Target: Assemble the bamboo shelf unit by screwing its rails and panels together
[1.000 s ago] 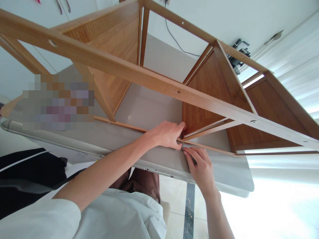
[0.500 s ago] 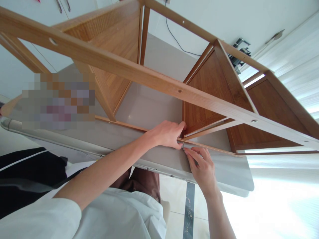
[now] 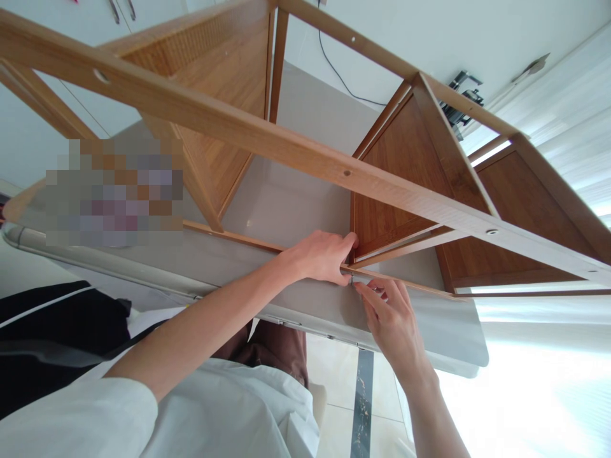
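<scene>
A wooden shelf frame (image 3: 229, 130) lies on its side on the table. My left hand (image 3: 322, 256) is wrapped round the near lower rail where a brown shelf panel (image 3: 389, 184) meets it, thumb below and fingers above. Just right of it, a thin metal screw (image 3: 352, 278) sticks out of the rail towards me. My right hand (image 3: 392, 312) pinches the outer end of this screw between thumb and forefinger. Something shiny shows within the curled fingers, too small to name.
The grey table (image 3: 305, 299) has a rounded front edge close to my body. Another shelf panel (image 3: 224, 83) stands on the left, beside a blurred-out person. A black device (image 3: 462, 98) and a cable (image 3: 334, 73) lie beyond the frame. Curtains (image 3: 563, 127) hang on the right.
My right wrist and forearm have turned a little to the right, while the fingertips stay at the screw. My left hand keeps its hold on the frame.
</scene>
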